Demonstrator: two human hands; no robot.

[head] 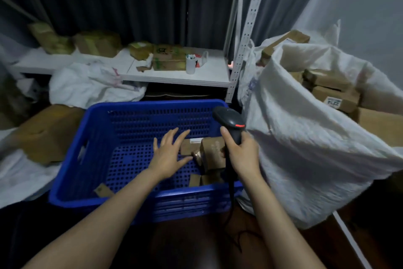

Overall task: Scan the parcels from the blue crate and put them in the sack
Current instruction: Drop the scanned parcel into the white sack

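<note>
Reaching into the blue crate [139, 129], the left hand [169, 152] is held open with fingers spread, just beside a small brown parcel [212, 153]. A black scanner [231, 122] is gripped by the closed right hand [242, 155] above the crate's right side. More parcels [206, 179] are seen on the crate floor. A white sack [305, 148], already holding cartons [335, 94], is positioned to the right.
</note>
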